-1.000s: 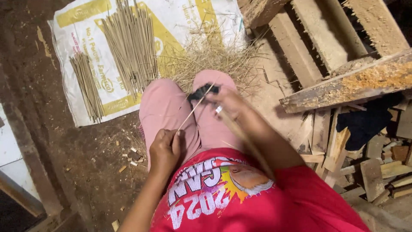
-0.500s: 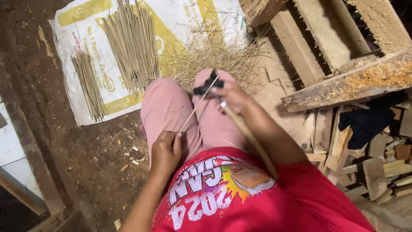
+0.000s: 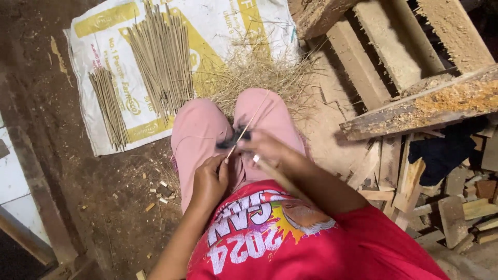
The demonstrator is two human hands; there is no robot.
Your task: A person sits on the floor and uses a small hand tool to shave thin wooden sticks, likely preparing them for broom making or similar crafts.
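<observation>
dark tool (image 3: 233, 139) blurred beside right hand (image 3: 270, 150)

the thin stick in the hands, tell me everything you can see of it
The thin stick is a pale, straw-coloured sliver, probably bamboo or wood, long and straight. It slants over the pink-trousered lap, its far end pointing up-right toward the straw. The left hand pinches its near end; the right hand presses a blurred dark tool on it.

Even, fairly bright light on the far sack (image 3: 218, 31), dim corners, and motion blur on the hands (image 3: 244, 155).
</observation>
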